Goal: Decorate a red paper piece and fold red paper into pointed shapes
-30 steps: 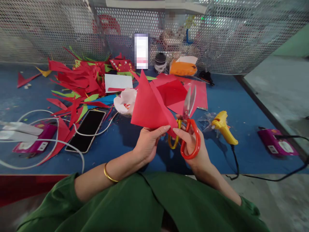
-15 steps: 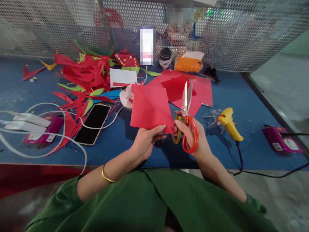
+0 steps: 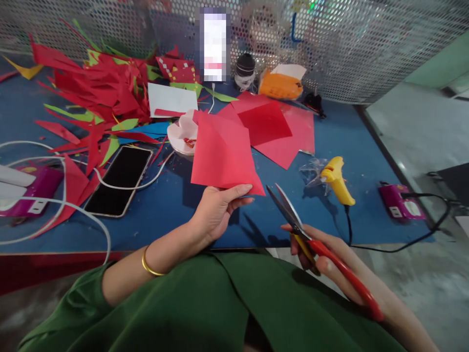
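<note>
My left hand [image 3: 220, 210] pinches the lower right edge of a red sheet of paper [image 3: 223, 151] between thumb and fingers, above the blue table. In my right hand [image 3: 330, 259] is a pair of scissors [image 3: 293, 215] with one red and one yellow handle. Its blades are slightly apart, pointing up and left toward the paper's lower corner without touching it. Behind the held paper lie more red sheets [image 3: 304, 124]. A white dish [image 3: 179, 134] with small red bits is partly covered by the paper.
Red and green paper scraps [image 3: 102, 88] are heaped at the left. Nearby lie a dark phone [image 3: 120, 181], white cables and a purple power strip [image 3: 44, 188]. At right are a yellow glue gun [image 3: 339, 181] and another purple power strip [image 3: 401, 203]. A lit phone [image 3: 215, 49] stands against the mesh panel.
My right hand has moved down and right with the scissors, which have turned from upright to pointing up-left. The left hand still holds the red paper. The camera view has shifted.
</note>
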Tool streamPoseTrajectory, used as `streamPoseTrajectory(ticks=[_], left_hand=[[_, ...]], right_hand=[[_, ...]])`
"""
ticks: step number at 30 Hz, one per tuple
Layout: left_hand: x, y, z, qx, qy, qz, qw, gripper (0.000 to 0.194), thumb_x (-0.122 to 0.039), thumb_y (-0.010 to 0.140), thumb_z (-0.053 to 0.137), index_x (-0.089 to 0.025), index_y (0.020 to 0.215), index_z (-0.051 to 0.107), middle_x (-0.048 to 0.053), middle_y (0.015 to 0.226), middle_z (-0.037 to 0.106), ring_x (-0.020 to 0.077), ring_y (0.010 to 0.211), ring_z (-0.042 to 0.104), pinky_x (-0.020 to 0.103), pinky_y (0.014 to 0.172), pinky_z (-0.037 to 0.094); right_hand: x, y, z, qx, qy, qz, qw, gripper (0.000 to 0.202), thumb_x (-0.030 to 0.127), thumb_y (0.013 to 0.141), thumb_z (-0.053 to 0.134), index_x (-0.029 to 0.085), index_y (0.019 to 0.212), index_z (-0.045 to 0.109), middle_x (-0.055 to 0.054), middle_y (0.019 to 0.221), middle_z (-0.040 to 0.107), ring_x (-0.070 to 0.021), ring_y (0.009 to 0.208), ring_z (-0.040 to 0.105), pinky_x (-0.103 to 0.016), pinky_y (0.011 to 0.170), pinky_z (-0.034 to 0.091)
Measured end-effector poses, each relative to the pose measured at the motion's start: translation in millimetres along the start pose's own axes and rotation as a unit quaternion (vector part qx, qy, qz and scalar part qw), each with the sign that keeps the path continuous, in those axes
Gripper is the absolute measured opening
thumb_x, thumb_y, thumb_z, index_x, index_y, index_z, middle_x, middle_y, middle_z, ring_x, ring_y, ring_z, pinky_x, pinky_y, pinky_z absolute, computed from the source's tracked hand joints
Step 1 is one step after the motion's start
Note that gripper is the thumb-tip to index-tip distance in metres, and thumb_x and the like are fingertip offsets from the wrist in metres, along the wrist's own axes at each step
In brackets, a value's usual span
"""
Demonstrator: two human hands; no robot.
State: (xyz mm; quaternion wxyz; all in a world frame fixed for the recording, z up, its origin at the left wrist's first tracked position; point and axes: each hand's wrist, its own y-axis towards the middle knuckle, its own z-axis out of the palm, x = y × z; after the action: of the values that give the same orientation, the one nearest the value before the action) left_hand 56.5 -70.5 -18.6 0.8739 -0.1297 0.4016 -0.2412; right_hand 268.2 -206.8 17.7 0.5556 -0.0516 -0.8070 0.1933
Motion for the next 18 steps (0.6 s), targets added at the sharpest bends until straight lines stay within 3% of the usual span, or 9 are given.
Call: streamPoseTrajectory(ticks=[4,9,13,18], left_hand=[[1,-1,0.3,-0.006,-0.008,0.001,1.000,0.018,-0.014,0.058,0.090,-0.012,0.072,0.078,0.002,0.073,0.075,0.0119,0.067,0.069,0.020,0.059,0.061],[3,1,-1.2,-0.005,0.000,-0.008,1.000,0.018,-0.015,0.059,0.090,-0.012,0.073,0.078,0.002,0.073,0.075,0.0119,0.067,0.069,0.020,0.059,0.060],[3,1,-2.3,-0.015,0.008,-0.011,1.000,0.019,-0.015,0.058,0.090,-0.012,0.072,0.077,0.001,0.074,0.075,0.0111,0.067,0.068,0.020,0.057,0.058],[2,1,-2.0,-0.016,0.013,-0.021,1.000,0.020,-0.016,0.056,0.091,-0.013,0.070,0.077,0.001,0.072,0.074,0.0104,0.065,0.066,0.019,0.056,0.055]], right_hand=[[3,0,2,0.041,-0.007,-0.021,0.999,0.065,0.070,0.090,0.048,0.026,0.136,0.057,-0.007,0.092,0.067,-0.0172,0.068,0.058,-0.027,0.057,0.047],[6,10,6,0.050,0.022,-0.004,0.998,0.065,0.071,0.091,0.047,0.024,0.136,0.056,-0.006,0.094,0.064,-0.0148,0.073,0.055,-0.026,0.064,0.046],[1,22,8,0.082,0.054,-0.014,0.995,0.072,0.074,0.088,0.049,0.022,0.137,0.054,-0.003,0.087,0.057,-0.0113,0.064,0.046,-0.025,0.055,0.038],[-2,28,10,0.078,0.074,-0.036,0.994,0.068,0.069,0.090,0.052,0.020,0.137,0.053,-0.001,0.082,0.054,-0.0100,0.061,0.043,-0.023,0.051,0.035]])
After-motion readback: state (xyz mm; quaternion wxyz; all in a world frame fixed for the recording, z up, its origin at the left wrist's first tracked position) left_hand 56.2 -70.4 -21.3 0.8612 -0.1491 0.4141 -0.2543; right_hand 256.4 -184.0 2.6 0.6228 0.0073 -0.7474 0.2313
